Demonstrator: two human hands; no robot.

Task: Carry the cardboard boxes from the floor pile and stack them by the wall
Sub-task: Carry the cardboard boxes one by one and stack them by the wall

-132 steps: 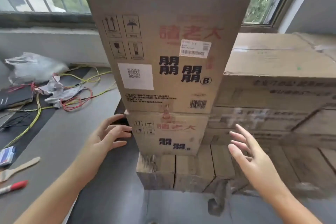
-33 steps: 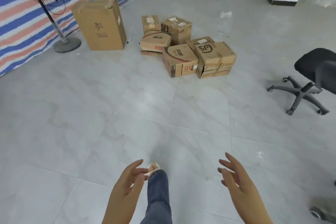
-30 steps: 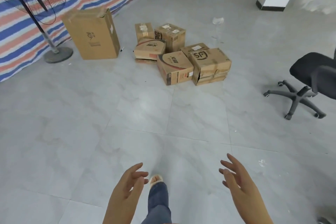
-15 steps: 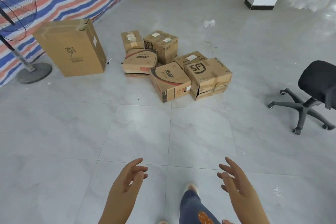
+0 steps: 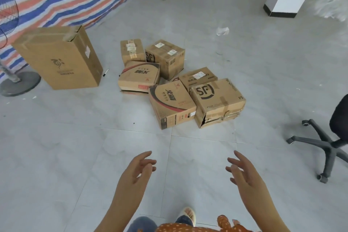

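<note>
Six boxes in the floor pile (image 5: 174, 83) sit nearer than half a second ago; I've walked closer. My left hand (image 5: 135, 171) and right hand (image 5: 243, 173) hang loosely spread, holding nothing, so the next pickup is close.

Camera: one, worn on the person's head
Facing: forward and down at the grey floor (image 5: 75, 156)
Near: both hands low in the picture
Far: the box pile (image 5: 175, 84) sat ahead
</note>
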